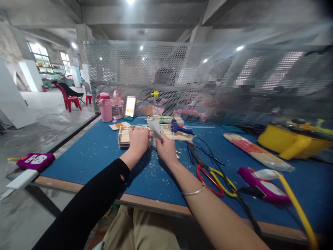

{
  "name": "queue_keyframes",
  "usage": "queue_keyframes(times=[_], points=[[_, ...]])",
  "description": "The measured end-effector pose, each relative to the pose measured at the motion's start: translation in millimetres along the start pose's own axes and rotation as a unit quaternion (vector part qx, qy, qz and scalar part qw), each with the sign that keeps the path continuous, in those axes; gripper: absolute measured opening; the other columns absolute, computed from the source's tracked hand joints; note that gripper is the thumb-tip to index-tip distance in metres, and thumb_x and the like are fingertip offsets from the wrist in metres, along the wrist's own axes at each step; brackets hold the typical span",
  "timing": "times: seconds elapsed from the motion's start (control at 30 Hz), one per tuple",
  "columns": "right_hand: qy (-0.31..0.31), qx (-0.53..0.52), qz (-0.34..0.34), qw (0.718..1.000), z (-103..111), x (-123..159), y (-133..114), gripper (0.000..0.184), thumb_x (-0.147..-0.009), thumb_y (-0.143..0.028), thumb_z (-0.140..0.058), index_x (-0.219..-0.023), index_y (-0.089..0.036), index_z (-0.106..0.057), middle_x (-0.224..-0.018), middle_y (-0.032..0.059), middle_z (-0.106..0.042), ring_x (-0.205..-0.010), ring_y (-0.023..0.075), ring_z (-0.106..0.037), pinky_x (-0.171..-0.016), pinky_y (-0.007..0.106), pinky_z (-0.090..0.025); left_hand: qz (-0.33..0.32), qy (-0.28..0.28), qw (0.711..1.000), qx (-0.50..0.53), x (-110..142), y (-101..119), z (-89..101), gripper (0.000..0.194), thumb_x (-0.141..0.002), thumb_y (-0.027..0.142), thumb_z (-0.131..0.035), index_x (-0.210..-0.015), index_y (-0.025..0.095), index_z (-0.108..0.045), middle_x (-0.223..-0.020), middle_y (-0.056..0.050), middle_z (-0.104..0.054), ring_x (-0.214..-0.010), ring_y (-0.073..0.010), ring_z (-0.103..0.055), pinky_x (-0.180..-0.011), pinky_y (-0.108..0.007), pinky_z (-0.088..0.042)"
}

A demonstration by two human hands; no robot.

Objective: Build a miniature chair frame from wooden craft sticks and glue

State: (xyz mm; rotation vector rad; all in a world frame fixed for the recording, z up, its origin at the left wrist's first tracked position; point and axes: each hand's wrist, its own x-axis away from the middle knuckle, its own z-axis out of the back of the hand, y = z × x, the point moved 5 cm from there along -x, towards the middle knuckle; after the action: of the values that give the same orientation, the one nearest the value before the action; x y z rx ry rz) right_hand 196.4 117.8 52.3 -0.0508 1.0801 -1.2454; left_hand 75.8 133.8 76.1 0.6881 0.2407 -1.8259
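Observation:
My left hand (139, 140) is closed over a small wooden stick model (124, 137) on the blue tabletop, its fingers hiding the model's right end. In my right hand (166, 147) a thin, pale grey sheet (154, 129), like a piece of sandpaper or paper, is pinched upright beside the model. Whether the sheet touches the wood I cannot tell. Just beyond my right hand lies a blue glue gun (182, 129) near more pale wooden sticks (169, 133). Small light scraps are scattered on the table below both hands.
Scissors with red and yellow handles (217, 180) lie right of my forearm, beside a purple power strip (262, 187) with cables. Further right are a packed stick bundle (256, 151) and a yellow container (283, 140). A pink jug (104, 107) and lit phone (130, 107) stand before a perforated screen (119, 66).

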Motion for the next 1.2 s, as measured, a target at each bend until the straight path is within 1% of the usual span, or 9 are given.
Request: queue_keyframes(times=[0.07, 0.17, 0.3, 0.53, 0.63, 0.8, 0.93, 1.1, 1.2], points=[[0.006, 0.003, 0.01, 1.0, 1.2, -0.3, -2.5, 0.035, -0.079, -0.022, -0.04, -0.099, -0.017, -0.069, -0.079, 0.0067, -0.071, -0.071, 0.0218, -0.062, -0.063, 0.028, -0.043, 0.011, 0.015, 1.0, 0.0, 2.1, -2.3, 2.5, 0.023, -0.086, 0.038, -0.054, -0.091, 0.018, -0.065, -0.095, -0.011, -0.07, -0.096, -0.0263, -0.059, -0.082, -0.039, -0.029], [-0.018, 0.021, 0.02, 0.999, -0.8, -0.1, -3.3, 0.037, -0.077, -0.018, -0.041, -0.101, -0.019, -0.069, -0.084, 0.0063, -0.072, -0.074, 0.0221, -0.063, -0.065, 0.029, -0.044, 0.005, 0.005, 1.0, -0.001, 4.4, -2.7, 2.0, 0.026, -0.088, 0.039, -0.051, -0.086, 0.018, -0.066, -0.089, -0.01, -0.071, -0.09, -0.0258, -0.061, -0.078, -0.038, -0.03], [-0.012, 0.06, 0.026, 0.998, -0.9, 1.7, -5.2, 0.042, -0.078, -0.017, -0.039, -0.11, -0.019, -0.067, -0.092, 0.0079, -0.072, -0.081, 0.0248, -0.065, -0.068, 0.031, -0.045, 0.005, 0.0, 1.0, -0.005, 5.0, -2.9, 1.0, 0.027, -0.089, 0.037, -0.048, -0.084, 0.017, -0.066, -0.087, -0.012, -0.071, -0.087, -0.0251, -0.063, -0.077, -0.037, -0.03], [-0.018, 0.088, 0.038, 0.995, -1.6, 1.7, -15.0, 0.045, -0.079, -0.016, -0.039, -0.116, -0.019, -0.063, -0.095, 0.0081, -0.072, -0.081, 0.0235, -0.065, -0.07, 0.031, -0.046, 0.0, -0.001, 1.0, 0.001, 4.2, -3.4, -0.3, 0.026, -0.091, 0.031, -0.044, -0.085, 0.017, -0.066, -0.087, -0.011, -0.071, -0.088, -0.0239, -0.062, -0.076, -0.036, -0.03], [0.0, 0.1, 0.027, 0.995, 1.8, -0.2, -16.1, 0.044, -0.08, -0.016, -0.037, -0.115, -0.018, -0.063, -0.097, 0.0085, -0.072, -0.084, 0.0223, -0.064, -0.071, 0.029, -0.045, -0.008, 0.002, 1.0, 0.003, 4.3, -3.6, -1.7, 0.026, -0.09, 0.035, -0.047, -0.087, 0.018, -0.066, -0.087, -0.01, -0.071, -0.089, -0.0248, -0.062, -0.076, -0.036, -0.03], [-0.053, 0.105, -0.011, 0.993, -2.3, -1.3, -10.1, 0.037, -0.083, -0.021, -0.04, -0.109, -0.019, -0.066, -0.088, 0.0071, -0.072, -0.08, 0.0213, -0.064, -0.067, 0.027, -0.043, -0.005, 0.01, 1.0, 0.004, 4.7, -4.9, -3.0, 0.028, -0.09, 0.038, -0.048, -0.085, 0.018, -0.066, -0.087, -0.01, -0.071, -0.088, -0.0248, -0.062, -0.076, -0.036, -0.029], [-0.03, 0.099, -0.01, 0.995, -1.1, -0.4, -11.1, 0.036, -0.085, -0.023, -0.039, -0.11, -0.019, -0.065, -0.088, 0.0078, -0.072, -0.081, 0.0212, -0.063, -0.067, 0.026, -0.042, -0.004, 0.017, 1.0, 0.003, 4.5, -5.4, -3.1, 0.027, -0.089, 0.039, -0.05, -0.084, 0.018, -0.066, -0.087, -0.01, -0.071, -0.087, -0.0247, -0.062, -0.076, -0.036, -0.029], [-0.081, 0.151, -0.035, 0.985, -6.8, 3.1, -13.8, 0.036, -0.085, -0.02, -0.039, -0.111, -0.019, -0.065, -0.087, 0.0086, -0.072, -0.078, 0.0208, -0.064, -0.065, 0.025, -0.04, -0.004, 0.021, 1.0, -0.001, 4.0, -5.9, -4.2, 0.025, -0.089, 0.037, -0.05, -0.083, 0.017, -0.066, -0.087, -0.01, -0.071, -0.088, -0.024, -0.062, -0.076, -0.036, -0.029], [-0.056, 0.17, -0.028, 0.983, -4.0, 4.0, -17.3, 0.037, -0.087, -0.021, -0.037, -0.114, -0.019, -0.063, -0.089, 0.0091, -0.072, -0.079, 0.0208, -0.065, -0.064, 0.025, -0.039, -0.008, 0.022, 1.0, 0.001, 4.0, -5.6, -4.5, 0.025, -0.089, 0.037, -0.05, -0.085, 0.018, -0.066, -0.087, -0.01, -0.071, -0.088, -0.0243, -0.062, -0.076, -0.036, -0.029]])
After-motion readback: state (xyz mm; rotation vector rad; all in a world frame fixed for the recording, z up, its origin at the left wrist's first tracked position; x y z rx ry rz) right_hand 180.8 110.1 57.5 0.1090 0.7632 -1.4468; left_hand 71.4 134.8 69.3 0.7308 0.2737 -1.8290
